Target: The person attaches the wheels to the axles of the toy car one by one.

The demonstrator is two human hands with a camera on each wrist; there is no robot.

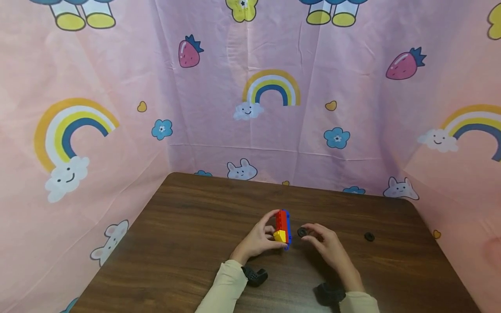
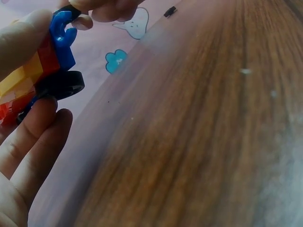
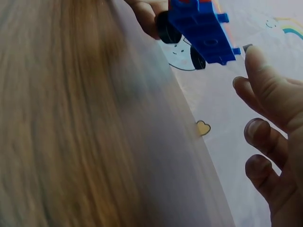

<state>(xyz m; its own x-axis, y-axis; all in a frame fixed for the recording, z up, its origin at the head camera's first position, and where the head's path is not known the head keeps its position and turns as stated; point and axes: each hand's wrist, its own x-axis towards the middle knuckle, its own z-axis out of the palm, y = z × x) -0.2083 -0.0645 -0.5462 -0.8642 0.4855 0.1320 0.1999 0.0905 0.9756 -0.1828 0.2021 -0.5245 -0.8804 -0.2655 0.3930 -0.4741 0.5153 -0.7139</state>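
Note:
My left hand (image 1: 256, 238) grips a toy car (image 1: 281, 222) above the table, its long side between thumb and fingers. The car has red bricks, a yellow brick (image 1: 279, 236) and a blue base (image 3: 208, 35). Two black wheels (image 3: 168, 28) sit along one side of that base, while blue axle stubs (image 3: 222, 18) stick out bare on the other. Between thumb and fingertips, my right hand (image 1: 330, 248) pinches a loose black wheel (image 1: 302, 232), close to the car's bare-stub side. From the left wrist, this wheel (image 2: 71, 12) overlaps the end of a blue stub.
Another black wheel (image 1: 369, 237) lies on the brown wooden table (image 1: 188, 226), right of my right hand. Pink printed cloth (image 1: 211, 121) hangs behind the table and along both sides. Each wrist carries a black strapped device (image 1: 255, 276).

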